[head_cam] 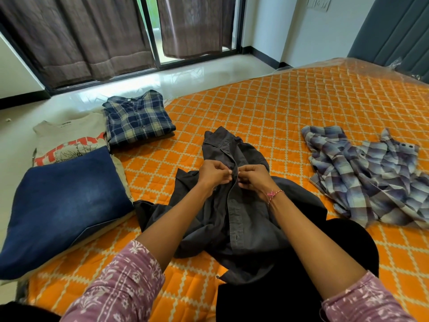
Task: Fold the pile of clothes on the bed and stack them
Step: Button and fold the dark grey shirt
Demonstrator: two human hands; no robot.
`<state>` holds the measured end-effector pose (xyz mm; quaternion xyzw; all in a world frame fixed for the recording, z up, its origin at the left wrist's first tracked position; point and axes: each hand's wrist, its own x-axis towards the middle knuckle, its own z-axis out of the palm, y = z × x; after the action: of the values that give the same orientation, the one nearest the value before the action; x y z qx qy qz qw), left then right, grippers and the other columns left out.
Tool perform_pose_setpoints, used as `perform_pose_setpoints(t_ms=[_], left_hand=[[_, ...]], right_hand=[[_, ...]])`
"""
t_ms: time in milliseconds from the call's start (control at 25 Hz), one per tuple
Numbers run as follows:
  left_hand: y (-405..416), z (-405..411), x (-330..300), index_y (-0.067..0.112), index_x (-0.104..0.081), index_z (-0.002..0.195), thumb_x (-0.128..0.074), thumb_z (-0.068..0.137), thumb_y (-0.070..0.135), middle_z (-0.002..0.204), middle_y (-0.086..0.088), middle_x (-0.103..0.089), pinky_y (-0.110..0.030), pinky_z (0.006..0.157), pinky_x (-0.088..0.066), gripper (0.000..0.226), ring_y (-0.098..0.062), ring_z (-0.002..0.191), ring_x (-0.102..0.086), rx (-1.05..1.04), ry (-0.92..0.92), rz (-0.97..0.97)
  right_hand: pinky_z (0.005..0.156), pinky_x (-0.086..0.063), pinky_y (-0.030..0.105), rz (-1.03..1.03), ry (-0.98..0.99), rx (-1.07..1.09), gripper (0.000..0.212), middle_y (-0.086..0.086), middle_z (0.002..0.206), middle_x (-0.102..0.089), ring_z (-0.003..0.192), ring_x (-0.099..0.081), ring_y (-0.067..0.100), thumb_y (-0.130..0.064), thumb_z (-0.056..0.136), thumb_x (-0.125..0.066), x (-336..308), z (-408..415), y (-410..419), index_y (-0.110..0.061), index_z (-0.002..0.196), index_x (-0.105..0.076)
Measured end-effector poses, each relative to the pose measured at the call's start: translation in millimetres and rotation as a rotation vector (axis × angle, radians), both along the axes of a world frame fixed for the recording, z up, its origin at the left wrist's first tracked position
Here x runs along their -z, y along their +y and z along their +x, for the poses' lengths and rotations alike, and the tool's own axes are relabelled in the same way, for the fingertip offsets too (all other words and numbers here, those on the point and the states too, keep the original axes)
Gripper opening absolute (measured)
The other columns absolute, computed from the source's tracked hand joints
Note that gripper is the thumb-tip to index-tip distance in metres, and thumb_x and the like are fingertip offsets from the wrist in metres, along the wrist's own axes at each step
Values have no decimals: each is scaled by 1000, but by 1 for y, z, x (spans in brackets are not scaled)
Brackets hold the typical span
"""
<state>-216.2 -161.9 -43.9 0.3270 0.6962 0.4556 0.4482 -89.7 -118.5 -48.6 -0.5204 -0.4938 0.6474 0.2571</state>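
Both hands pinching the placket of a dark grey shirt

At the centre of the frame a dark grey shirt (234,205) lies rumpled on the orange quilted bed (290,108), collar toward the top of the frame. Both forearms reach up from the bottom edge, sleeves of a mauve printed top at the elbows. The left hand (212,174) and right hand (254,176) meet at the shirt's button strip, fingers curled, each pinching the fabric edge between thumb and fingertips. A pink thread bracelet (274,194) circles the right wrist.

At left, folded blue jeans (65,205) lie over a beige printed T-shirt (69,140); a folded navy plaid shirt (138,117) sits just beside them, upper left. At right a pale blue plaid shirt (371,177) lies unfolded, well apart from the grey one
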Motion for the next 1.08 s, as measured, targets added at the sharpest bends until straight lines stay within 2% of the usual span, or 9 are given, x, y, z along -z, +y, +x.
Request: perform_pose_setpoints(t_ms=[120,240,400,480,600,680,880,960,1080], left_hand=[[-1,3,4,7,-58,63,-62,87,-3,67,-7,-60,-18,57,-55,27,-14,62,-62,-17,-7,12],[0,4,8,5,-58,64,-57,89,-3,68,-8,-59,-19,58,-56,27,-15,64,-61,-72,-90,11],[3,6,10,10,-60,61,-71,84,17,60,-3,-58,-22,56,-52,26,-10,55,-56,-198,-149,22],[7,8,14,12,-59,62,-72,83,12,69,-6,-61,-22,56,-51,24,-12,62,-59,-245,-132,14],[13,12,18,13,-57,67,-68,85,2,82,-9,-62,-27,64,-56,24,-20,79,-65,-352,-198,5],[16,13,16,13,-56,69,-66,86,0,82,-8,-61,-25,64,-55,23,-21,81,-64,-367,-243,5],[12,1,4,13,-52,78,-56,92,-1,73,-3,-52,-14,52,-50,20,-11,67,-56,-142,-458,73],[11,-3,-2,12,-52,85,-58,91,-1,73,-2,-55,-17,53,-52,15,-10,66,-59,-36,-384,63],[9,-2,-5,11,-51,91,-68,85,4,68,-1,-56,-24,53,-50,20,-12,64,-59,195,-38,-55]], right_hand=[[50,-54,20,42,-47,-9,14,9,72,-60,69,-59,15,-2,88,-62,1,-3,0,-4,75,-66],[54,-55,29,193,-173,0,18,10,77,-65,78,-65,22,-5,84,-69,5,-8,1,-9,66,-66],[65,-59,39,507,-388,-22,10,10,76,-69,72,-68,23,-11,82,-71,7,-17,-1,-7,73,-70],[67,-58,39,559,-440,-31,8,9,76,-70,70,-65,19,-12,80,-72,6,-18,1,-8,73,-71],[70,-58,40,497,-421,4,7,10,77,-71,75,-67,22,-12,78,-74,5,-18,5,-8,73,-72],[67,-57,36,462,-402,48,9,9,76,-70,75,-67,22,-11,79,-73,3,-20,4,-8,71,-71],[45,-48,13,-223,94,116,16,-2,60,-60,60,-52,7,-7,89,-62,-14,-11,14,-11,73,-62],[44,-48,12,-340,149,114,15,-6,49,-60,56,-51,4,-9,90,-60,-14,-8,21,-11,75,-62],[44,-46,11,-348,190,177,16,-7,44,-58,41,-54,1,-10,91,-61,-18,-12,35,-10,74,-62]])
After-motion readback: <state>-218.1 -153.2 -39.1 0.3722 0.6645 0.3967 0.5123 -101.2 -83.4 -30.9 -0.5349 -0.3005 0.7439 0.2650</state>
